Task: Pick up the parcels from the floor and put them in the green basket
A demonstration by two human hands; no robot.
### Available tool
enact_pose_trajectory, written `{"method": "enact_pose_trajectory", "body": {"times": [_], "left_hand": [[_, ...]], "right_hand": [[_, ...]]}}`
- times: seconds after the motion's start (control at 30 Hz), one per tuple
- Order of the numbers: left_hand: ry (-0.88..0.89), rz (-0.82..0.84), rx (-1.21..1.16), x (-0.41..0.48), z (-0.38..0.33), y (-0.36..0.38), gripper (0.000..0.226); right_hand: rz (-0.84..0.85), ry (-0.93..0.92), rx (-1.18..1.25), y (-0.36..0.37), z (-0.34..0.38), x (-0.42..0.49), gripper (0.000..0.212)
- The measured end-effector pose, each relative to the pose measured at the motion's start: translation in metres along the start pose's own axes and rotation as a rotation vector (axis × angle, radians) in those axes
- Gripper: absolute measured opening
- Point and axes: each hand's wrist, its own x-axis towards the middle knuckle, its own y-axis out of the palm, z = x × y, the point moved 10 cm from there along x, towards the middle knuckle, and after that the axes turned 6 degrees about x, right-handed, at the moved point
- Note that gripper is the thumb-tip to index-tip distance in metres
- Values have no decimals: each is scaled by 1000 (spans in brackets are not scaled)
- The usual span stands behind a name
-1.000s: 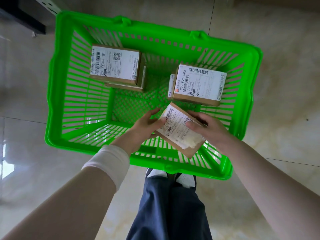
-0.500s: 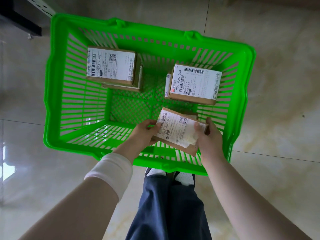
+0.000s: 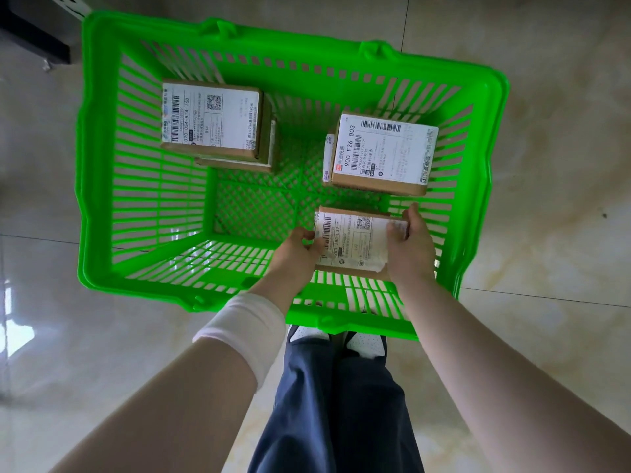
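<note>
Now, two hands hold a parcel low in the green basket

Both hands grip one small brown parcel (image 3: 355,242) with a white shipping label. The left hand (image 3: 300,249) pinches its left edge, fingers curled onto the label. The right hand (image 3: 409,247) wraps its right end, thumb on top. The parcel is inside the green basket (image 3: 99,165), at about 5 o'clock of its floor, close to the near wall; whether it touches the bottom cannot be told.

Just beyond it, at 2 o'clock, lies a larger labelled box (image 3: 384,153). At 10 o'clock lies another labelled box (image 3: 211,119), stacked on a flatter box (image 3: 239,164) whose edge shows beneath.

The basket stands on a pale tiled floor (image 3: 546,97). A white band (image 3: 242,331) wraps the left forearm. At 6 o'clock, dark blue trousers (image 3: 334,404) and white shoes (image 3: 365,346) show beneath the basket's near rim. Dark furniture (image 3: 30,29) fills the 11 o'clock corner.
</note>
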Motion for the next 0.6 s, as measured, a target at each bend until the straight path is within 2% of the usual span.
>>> {"method": "enact_pose_trajectory", "body": {"times": [0.17,0.3,0.4,0.5,0.6], "left_hand": [[-8,-9,125,-4,-1,6,40],[-77,-31,129,-17,-1,-2,57],[-70,-130,145,-54,-16,-23,64],[42,-203,167,-121,-51,-33,57],[136,-156,126,-198,-100,-21,51]], "right_hand": [[28,-8,-58,0,3,2,63],[30,-73,-99,-5,14,-13,73],[-10,-148,-95,-25,36,-52,72],[-31,-89,93,-58,48,-102,69],[-54,43,360,-107,56,-156,61]]}}
